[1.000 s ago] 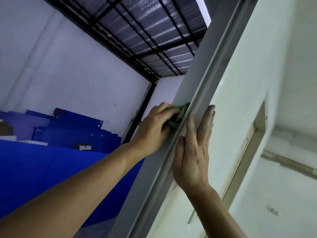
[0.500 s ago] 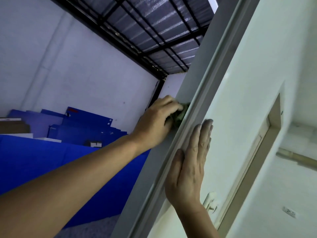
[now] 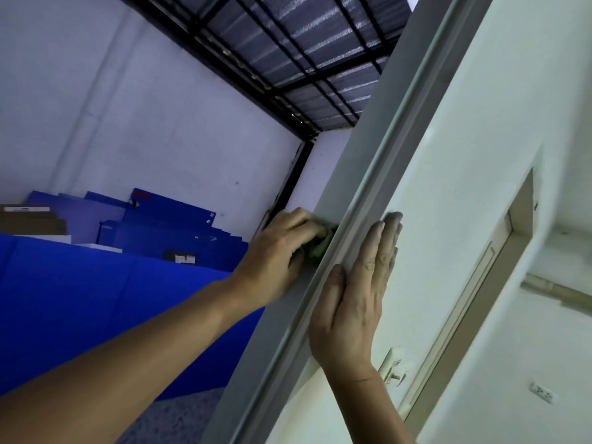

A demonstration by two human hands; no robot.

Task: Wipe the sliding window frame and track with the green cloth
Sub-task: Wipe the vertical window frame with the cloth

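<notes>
The green cloth (image 3: 321, 244) is crumpled small, pressed against the grey sliding window frame (image 3: 346, 200), which runs as a slanted upright. Most of the cloth is hidden; only a wad shows.

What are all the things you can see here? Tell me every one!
green cloth: one, green, bunched against the window frame under the left hand.
window frame: one, grey, slanting up through the middle.
blue boards: several, blue, stacked against the far white wall.
blue sheet: one, blue, low on the left.
roof grid: one, black bars with grey panels, overhead.
white wall: one, white, right of the frame.
latch: one, pale, on the wall near the right wrist.
wall socket: one, white, lower right.
left hand: one, grip curled on the cloth.
right hand: one, flat on the frame and wall.
</notes>
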